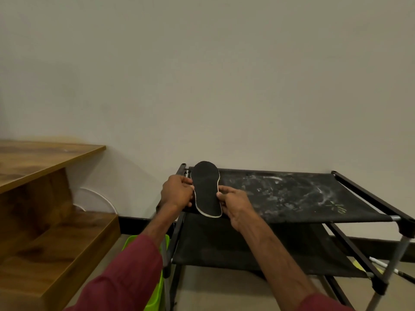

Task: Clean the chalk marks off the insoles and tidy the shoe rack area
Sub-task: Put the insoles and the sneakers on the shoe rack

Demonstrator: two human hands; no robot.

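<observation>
Insole [207, 189] held over chalk-smeared rack shelf [292, 194].

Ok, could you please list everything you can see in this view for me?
insole: one, black with a pale rim, held over the left end of the rack's top shelf
shoe rack: one, black fabric shelves on a dark frame, against the wall; top shelf smeared with white chalk
bin: one, bright green, on the floor left of the rack
stairs: two steps showing, brown wood, far left
curved object: one, white, against the wall beside the stairs; unclear what it is
pole: one, white and black, on the floor behind the rack's right leg
left hand: fingers pinch the insole's left edge
right hand: fingers pinch its right edge
</observation>
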